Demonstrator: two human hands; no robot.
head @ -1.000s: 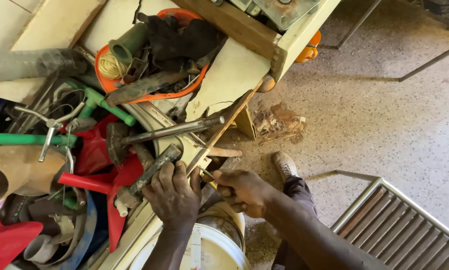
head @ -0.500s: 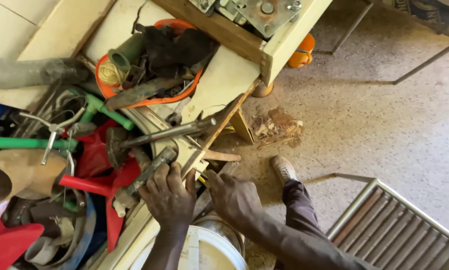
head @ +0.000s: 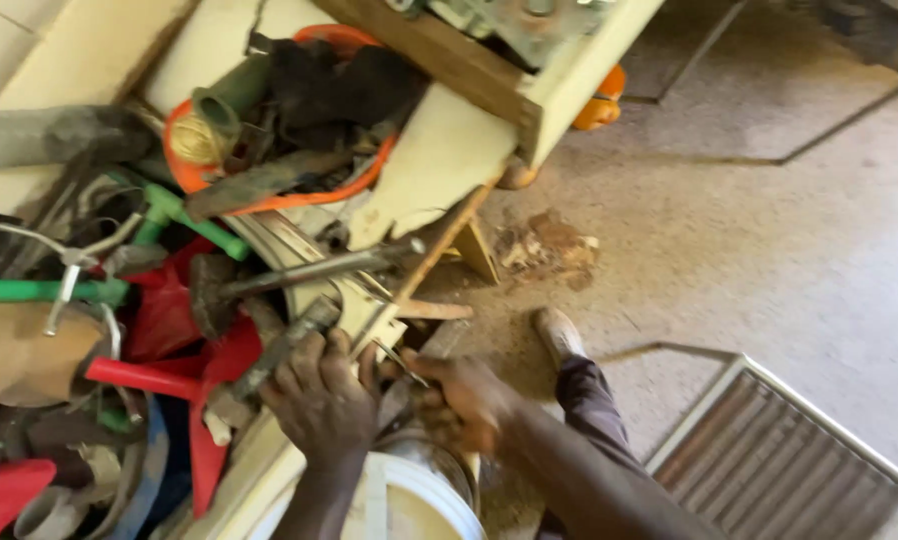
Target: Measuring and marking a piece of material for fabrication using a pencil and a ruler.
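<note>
The left hand [head: 321,400] rests low in the middle of the frame, its fingers spread and curled over the lower end of a rusty metal tool [head: 274,355] lying in the clutter. The right hand [head: 464,400] is just beside it, fingers pinched together around a thin metal piece [head: 401,360]; what that piece is stays too blurred to tell. The hands are close but not clasped on the same thing.

The rusty tool lies on a slant, its long axis running from the lower left up toward the right, the upper end pointing at the grey hammer-like bar [head: 309,272] across the centre. It sits above the white bucket [head: 409,500] and right of the red plastic handle [head: 139,378].

The heap looks loosely stacked. Pulling the tool out along its length could likely drag the bar, the green pipe [head: 179,215] or the orange basin [head: 269,190] down the slope toward the shoe [head: 559,335] on the floor [head: 729,250]. Sharp rusty edges near bare fingers are a further risk.
</note>
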